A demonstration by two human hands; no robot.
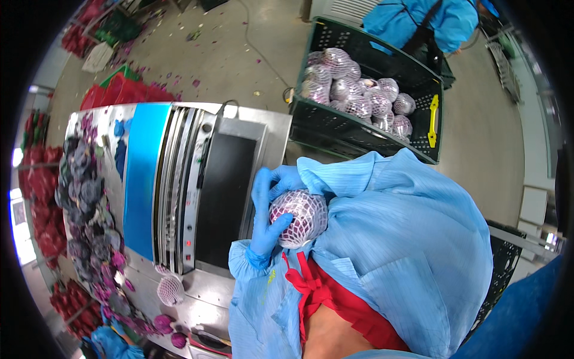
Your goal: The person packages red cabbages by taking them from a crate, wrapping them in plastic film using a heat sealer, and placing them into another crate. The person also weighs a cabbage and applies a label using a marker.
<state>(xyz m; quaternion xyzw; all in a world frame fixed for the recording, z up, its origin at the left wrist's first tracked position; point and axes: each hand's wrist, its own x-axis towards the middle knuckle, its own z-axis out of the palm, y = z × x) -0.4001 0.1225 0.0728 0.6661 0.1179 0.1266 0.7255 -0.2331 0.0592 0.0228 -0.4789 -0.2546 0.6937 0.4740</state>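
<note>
A round purple-red vegetable, likely a red cabbage (299, 217) in a white foam net sleeve, is held against the front of my blue-striped work coat. My left hand (264, 220), in a blue glove, has its thumb over the near side of the net and its fingers stretched along the left side. On the far side, my right hand (287, 177), also gloved, bends around the cabbage, its fingers partly hidden. Just left of my hands lies the dark plate (226, 193) of a film-wrapping machine, with metal rollers (172, 188) and a broad blue sheet (145, 179) beyond it.
A dark green plastic crate (358, 134) of shiny netted cabbages stands ahead right. Unwrapped cabbages (83, 179) line the steel table's (206, 291) far side. A loose foam net (170, 291) lies nearer. A person in blue (421, 22) is behind the crate; another (112, 343) is lower left.
</note>
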